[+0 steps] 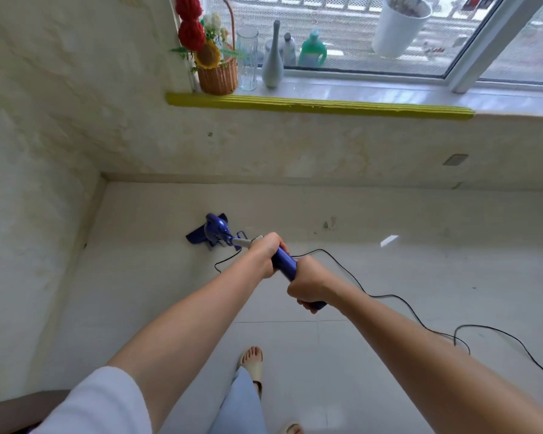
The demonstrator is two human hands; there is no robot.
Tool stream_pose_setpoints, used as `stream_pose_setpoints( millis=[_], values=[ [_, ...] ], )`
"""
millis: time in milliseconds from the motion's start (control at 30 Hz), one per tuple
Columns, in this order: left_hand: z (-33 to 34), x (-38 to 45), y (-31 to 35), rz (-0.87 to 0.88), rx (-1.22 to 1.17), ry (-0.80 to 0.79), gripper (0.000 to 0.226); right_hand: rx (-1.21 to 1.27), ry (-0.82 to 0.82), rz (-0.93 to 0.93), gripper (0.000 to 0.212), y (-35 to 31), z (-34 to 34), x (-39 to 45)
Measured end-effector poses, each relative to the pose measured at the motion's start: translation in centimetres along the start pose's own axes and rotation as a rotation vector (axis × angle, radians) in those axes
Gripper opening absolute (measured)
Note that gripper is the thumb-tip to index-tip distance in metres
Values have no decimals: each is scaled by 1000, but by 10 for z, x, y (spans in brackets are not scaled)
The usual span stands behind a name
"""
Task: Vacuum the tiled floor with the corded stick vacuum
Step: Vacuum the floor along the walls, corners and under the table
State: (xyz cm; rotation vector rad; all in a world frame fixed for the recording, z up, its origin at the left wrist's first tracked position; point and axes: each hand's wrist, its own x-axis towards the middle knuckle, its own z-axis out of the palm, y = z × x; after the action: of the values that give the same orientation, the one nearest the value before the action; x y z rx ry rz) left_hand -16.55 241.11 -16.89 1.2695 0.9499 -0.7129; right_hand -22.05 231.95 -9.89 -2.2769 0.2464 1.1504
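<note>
The left hand (pixel 268 252) is wrapping round the upper shaft of the blue stick vacuum (pixel 215 233), fingers curled tight, while the right hand (pixel 308 285) is gripping the handle end below it. Two grips, one ahead of the other, are probably giving leverage for pushing. The vacuum's head is sitting flat on the tiled floor (pixel 389 308) near the far left corner, below the windowsill (pixel 320 106). The black cord (pixel 398 303) is trailing off to the right, clear of the feet.

Open tiled floor (pixel 342 214) ahead; cord (pixel 389 297) across it, right; walls close left
</note>
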Motion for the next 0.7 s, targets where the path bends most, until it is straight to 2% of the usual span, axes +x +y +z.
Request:
stream_pose_setpoints(
  millis=[67, 200, 367, 467, 600, 700],
  values=[
    [10, -18, -20, -12, -8, -13, 6, 1, -14, 23, 14, 16, 4, -22],
    [23, -57, -65, -15, -50, -38, 24, 21, -21, 32, 12, 51, 22, -69],
    [27, -108, -111, -6, 18, -56, 24, 97, -13, 29, 13, 78, 44, -129],
    [22, -127, -121, -27, 77, -77, 25, 197, -33, 22, 19, 79, 53, -155],
    [3, -156, -139, -95, 154, -152, 32, 377, -93, 13, 13, 76, 79, -187],
    [-15, -166, -148, -138, 192, -174, 30, 488, -102, 5, 16, 71, 107, -196]
  ],
)
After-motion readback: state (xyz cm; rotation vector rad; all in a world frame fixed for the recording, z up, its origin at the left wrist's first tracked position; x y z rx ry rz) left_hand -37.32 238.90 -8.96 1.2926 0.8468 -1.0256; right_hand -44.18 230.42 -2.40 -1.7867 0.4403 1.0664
